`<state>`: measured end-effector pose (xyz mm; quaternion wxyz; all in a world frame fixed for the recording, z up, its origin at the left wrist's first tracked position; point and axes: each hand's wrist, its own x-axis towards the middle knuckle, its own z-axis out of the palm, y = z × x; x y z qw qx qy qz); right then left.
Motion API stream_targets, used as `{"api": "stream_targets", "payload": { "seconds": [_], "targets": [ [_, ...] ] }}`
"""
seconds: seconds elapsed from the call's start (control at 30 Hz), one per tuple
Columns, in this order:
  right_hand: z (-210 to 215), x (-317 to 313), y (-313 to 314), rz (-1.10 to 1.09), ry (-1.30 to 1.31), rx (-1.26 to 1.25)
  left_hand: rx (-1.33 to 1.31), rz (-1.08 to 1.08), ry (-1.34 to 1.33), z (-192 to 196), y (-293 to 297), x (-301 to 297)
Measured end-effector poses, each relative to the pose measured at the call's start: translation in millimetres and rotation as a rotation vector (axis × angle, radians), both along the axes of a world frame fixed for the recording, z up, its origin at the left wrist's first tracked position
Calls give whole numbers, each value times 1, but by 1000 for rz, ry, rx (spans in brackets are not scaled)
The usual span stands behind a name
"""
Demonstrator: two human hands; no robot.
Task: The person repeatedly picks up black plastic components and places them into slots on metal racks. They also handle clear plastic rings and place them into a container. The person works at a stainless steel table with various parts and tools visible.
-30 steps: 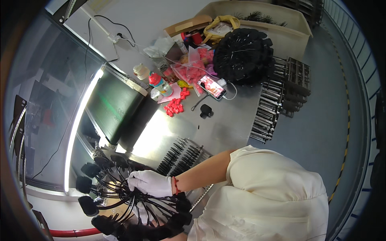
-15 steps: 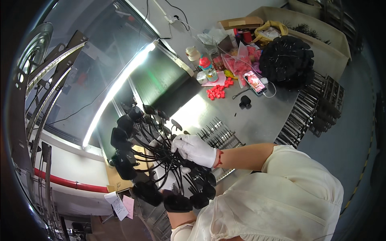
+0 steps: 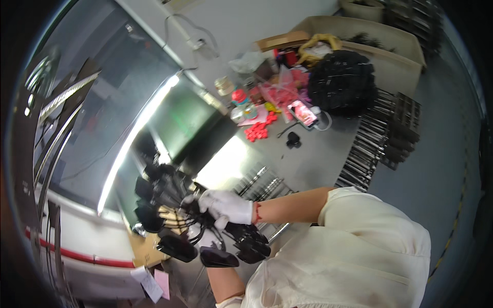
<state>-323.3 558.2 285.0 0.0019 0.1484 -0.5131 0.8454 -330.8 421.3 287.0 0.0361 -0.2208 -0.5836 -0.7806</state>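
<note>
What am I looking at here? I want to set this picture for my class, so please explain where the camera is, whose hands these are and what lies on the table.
The camera sits on a person's head and looks down through a fisheye lens, so straight edges bend. Both hands wear white gloves. The right hand grips a bundle of black wired parts; the left hand is mostly hidden beneath it. On the grey metal table lie small red plastic pieces, a phone with a lit screen and rows of dark metal rods.
</note>
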Motion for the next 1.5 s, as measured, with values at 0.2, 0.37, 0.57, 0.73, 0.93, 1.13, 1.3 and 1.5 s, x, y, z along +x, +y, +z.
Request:
{"api": "stream_targets", "payload": {
  "seconds": [0.2,0.37,0.57,0.73,0.93,1.13,1.3,1.5],
  "targets": [
    [-7,-48,65,-413,742,568,242,-568,-130,14,-40,-3],
    [1,-38,60,-372,764,848,124,-921,-60,15,-54,-4],
    [-6,-38,79,83,460,1236,-603,-697,-15,29,-67,4],
    [-93,-42,142,1356,-224,832,-798,-220,-333,81,-54,27],
    [-12,-34,114,-329,676,755,-358,-400,-388,49,-64,15],
    [38,-27,99,-415,910,879,-214,-538,-420,38,-57,6],
    [6,-31,114,82,689,1173,-851,-573,-30,56,-42,-7],
    [-114,-58,234,382,104,1260,-365,-406,-363,16,-83,1]
  ]
}}
